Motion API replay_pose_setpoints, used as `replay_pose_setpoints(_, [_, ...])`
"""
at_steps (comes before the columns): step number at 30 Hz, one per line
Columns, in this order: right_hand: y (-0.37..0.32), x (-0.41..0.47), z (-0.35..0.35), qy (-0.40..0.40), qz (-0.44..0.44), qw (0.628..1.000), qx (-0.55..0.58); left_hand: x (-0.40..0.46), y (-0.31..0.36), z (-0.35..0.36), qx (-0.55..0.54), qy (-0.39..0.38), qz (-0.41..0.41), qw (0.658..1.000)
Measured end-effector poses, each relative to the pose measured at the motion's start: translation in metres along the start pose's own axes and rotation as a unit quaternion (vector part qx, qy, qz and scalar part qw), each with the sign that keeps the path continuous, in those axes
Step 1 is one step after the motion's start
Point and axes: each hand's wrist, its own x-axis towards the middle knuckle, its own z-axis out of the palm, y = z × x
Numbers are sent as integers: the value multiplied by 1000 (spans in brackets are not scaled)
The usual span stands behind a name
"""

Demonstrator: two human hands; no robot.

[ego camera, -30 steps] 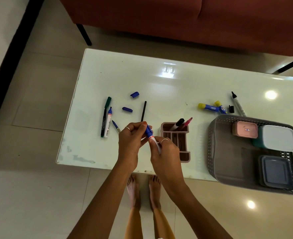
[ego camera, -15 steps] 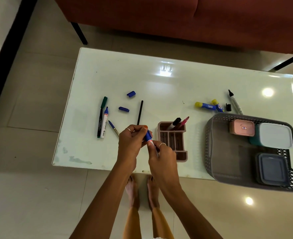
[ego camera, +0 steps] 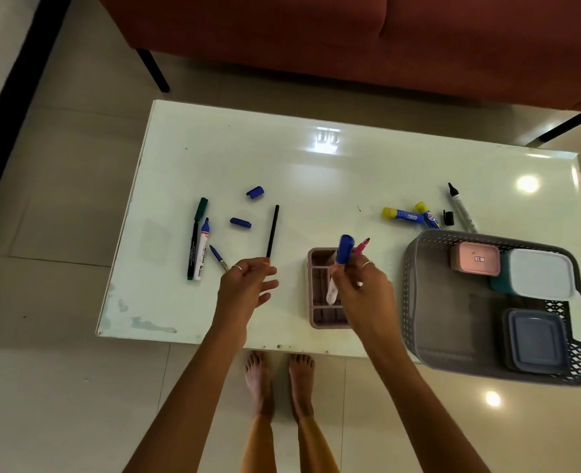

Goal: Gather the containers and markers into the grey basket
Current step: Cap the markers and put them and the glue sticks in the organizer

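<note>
My right hand (ego camera: 362, 285) grips a capped blue-and-white marker (ego camera: 341, 264) above the pink slotted holder (ego camera: 321, 291), which has a pink pen (ego camera: 362, 246) in it. My left hand (ego camera: 246, 285) hovers over the table with relaxed fingers, holding nothing. The grey basket (ego camera: 453, 322) at the right holds a pink box (ego camera: 475, 259), a white-lidded teal container (ego camera: 540, 276) and a grey-lidded container (ego camera: 535, 339). Loose on the table lie a green marker (ego camera: 196, 233), a blue-tipped marker (ego camera: 203, 249), a small blue pen (ego camera: 219, 257), a black stick pen (ego camera: 272, 230), two blue caps (ego camera: 255, 192) (ego camera: 240, 222), two glue sticks (ego camera: 403, 214) and an uncapped black marker (ego camera: 461, 206).
The white table (ego camera: 316, 172) stands in front of a red sofa (ego camera: 350, 35) on black legs. A small black cap (ego camera: 448, 217) lies beside the glue sticks. The basket overhangs the table's near right edge. My bare feet stand on the tiled floor below the table edge.
My hands have parted. The left hand let go of the blue marker's cap end, and the right hand carried the capped marker right, over the pink holder.
</note>
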Motion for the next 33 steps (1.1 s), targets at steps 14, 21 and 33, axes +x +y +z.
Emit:
replay_pose_setpoints(14, [-8,39,10,29,-32,999,-16,2,-17,-14,10,20,-41,999])
replay_pose_setpoints(21, [-1,48,15,19,-55,997,-51,3,-18,-17,19,23,-41,999])
replay_pose_setpoints(33, [6,50,4,15,-96,978,-185,0,-22,-19,20,26,-52,998])
